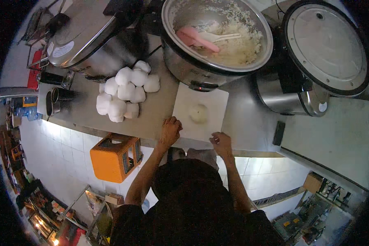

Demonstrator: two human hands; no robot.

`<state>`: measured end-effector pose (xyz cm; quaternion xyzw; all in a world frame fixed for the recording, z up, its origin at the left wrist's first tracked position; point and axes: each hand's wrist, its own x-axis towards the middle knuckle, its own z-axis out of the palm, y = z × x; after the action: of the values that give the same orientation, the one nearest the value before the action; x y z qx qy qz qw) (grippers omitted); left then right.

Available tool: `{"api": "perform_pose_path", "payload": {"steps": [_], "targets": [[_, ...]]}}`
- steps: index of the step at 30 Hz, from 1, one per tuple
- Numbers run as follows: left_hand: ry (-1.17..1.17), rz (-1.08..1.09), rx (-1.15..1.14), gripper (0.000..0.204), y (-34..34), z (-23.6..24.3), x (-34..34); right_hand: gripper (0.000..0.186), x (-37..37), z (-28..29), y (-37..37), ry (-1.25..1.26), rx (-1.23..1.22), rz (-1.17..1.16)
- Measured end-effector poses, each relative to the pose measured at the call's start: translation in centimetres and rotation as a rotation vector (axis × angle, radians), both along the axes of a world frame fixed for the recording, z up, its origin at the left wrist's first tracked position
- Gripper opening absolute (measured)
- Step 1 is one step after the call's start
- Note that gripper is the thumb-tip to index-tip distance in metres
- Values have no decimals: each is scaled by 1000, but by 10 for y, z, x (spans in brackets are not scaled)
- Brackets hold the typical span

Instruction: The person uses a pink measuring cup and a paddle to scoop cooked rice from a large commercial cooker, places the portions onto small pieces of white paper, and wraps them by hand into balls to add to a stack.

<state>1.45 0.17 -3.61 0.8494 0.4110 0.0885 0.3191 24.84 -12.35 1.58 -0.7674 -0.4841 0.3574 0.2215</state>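
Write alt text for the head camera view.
A person's left hand and right hand are at the near corners of a white sheet bearing a pale round mound; white bundles lie left, an open rice cooker behind.

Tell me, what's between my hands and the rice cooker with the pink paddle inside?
The head view shows a white sheet there, with a pale round lump on it.

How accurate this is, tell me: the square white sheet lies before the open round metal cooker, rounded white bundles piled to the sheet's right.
Wrong side: the head view shows the rounded white bundles piled left of the square white sheet. The sheet does lie before the open round metal cooker.
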Motion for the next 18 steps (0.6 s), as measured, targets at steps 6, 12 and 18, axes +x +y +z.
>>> {"api": "perform_pose_path", "payload": {"steps": [6,12,18], "targets": [[-71,49,54,16,-8,-9,-8,15,-13,-21,12,-284,219,94],[-139,182,11,13,-13,-9,-4,13,-16,2,72,-263,335,30],[-122,141,96,14,-13,-14,-2,11,-28,8,113,-401,317,145]]}}
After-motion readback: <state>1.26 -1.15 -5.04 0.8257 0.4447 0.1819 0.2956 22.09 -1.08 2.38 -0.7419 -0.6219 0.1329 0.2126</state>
